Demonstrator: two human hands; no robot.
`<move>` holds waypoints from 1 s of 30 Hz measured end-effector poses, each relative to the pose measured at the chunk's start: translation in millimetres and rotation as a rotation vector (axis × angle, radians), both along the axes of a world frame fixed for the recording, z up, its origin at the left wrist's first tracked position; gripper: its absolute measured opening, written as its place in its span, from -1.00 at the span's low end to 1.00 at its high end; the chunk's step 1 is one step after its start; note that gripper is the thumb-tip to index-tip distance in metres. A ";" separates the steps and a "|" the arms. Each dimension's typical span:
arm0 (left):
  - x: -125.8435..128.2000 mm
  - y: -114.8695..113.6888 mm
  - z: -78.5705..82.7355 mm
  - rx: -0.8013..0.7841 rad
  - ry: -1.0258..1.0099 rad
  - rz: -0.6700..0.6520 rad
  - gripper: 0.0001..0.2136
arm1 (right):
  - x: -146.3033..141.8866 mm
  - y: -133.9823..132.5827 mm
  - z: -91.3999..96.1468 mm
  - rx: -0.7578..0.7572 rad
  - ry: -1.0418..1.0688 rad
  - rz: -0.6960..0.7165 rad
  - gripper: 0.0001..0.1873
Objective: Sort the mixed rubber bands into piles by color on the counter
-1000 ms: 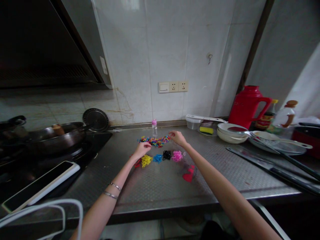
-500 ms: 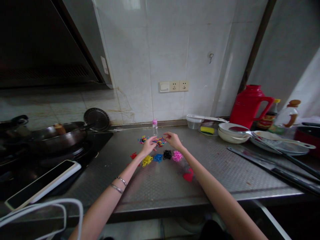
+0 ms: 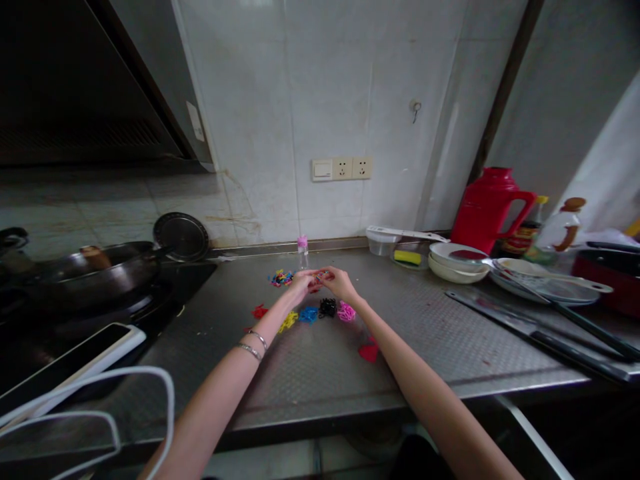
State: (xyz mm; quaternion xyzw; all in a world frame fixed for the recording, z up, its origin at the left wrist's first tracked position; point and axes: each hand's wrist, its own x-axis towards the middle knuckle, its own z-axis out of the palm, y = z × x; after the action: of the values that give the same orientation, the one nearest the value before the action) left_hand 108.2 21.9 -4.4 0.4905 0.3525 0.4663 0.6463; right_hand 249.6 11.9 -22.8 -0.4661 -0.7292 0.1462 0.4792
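Both hands meet over loose multicoloured rubber bands (image 3: pixel 321 275) at the middle of the steel counter. My left hand (image 3: pixel 303 282) curves in from the left, its fingers closed around some of these bands. From the right, my right hand (image 3: pixel 341 283) bends its fingers onto the same bands; the fingertips partly hide each other. Left of them lies another mixed heap (image 3: pixel 281 278). Nearer me, sorted by colour, are red bands (image 3: pixel 259 311), yellow bands (image 3: pixel 288 322), blue bands (image 3: pixel 308 315), black bands (image 3: pixel 327 307) and pink bands (image 3: pixel 347 311). My left forearm partly covers the yellow ones.
A small pink-capped bottle (image 3: pixel 303 252) stands behind the hands. A red heart-shaped piece (image 3: pixel 369 352) lies by my right forearm. Rightward are bowls (image 3: pixel 457 270), a long knife (image 3: pixel 500 323) and a red thermos (image 3: pixel 483 210). Leftward are a pan (image 3: pixel 115 273) and a phone-like device (image 3: pixel 75 367).
My hands were apart on either side of the mixed bands; now they have come together over them, fingers closing in. The view has shifted slightly.
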 end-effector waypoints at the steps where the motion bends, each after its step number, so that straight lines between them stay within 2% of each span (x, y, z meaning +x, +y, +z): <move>1: 0.7 0.1 -0.3 -0.007 -0.007 0.013 -0.71 | 0.9 -0.1 -0.8 0.004 -0.008 -0.009 -0.71; 4: 1.4 -0.6 0.1 -0.016 -0.030 0.032 -0.81 | 2.9 0.0 -2.1 0.002 -0.020 -0.044 -0.70; 9: -1.7 -0.3 3.2 -0.037 -0.044 0.014 -0.86 | 4.7 -1.4 -0.8 0.000 -0.027 -0.056 -0.70; 18: -6.9 3.9 7.0 -0.020 -0.044 0.045 -0.87 | 2.8 -6.0 2.8 -0.033 -0.039 -0.072 -0.69; 25: -9.0 10.1 6.6 -0.019 -0.047 0.074 -0.87 | 0.3 -7.6 2.1 -0.011 -0.043 -0.017 -0.66; 30: -9.1 11.0 9.4 -0.011 0.047 0.096 -0.88 | -0.3 -9.5 3.7 -0.012 -0.045 -0.013 -0.66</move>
State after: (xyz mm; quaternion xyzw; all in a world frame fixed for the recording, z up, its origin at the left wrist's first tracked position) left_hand 99.0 32.9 4.9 0.4804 0.3930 0.4831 0.6175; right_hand 249.4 2.4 -19.2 -0.4767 -0.7358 0.1371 0.4610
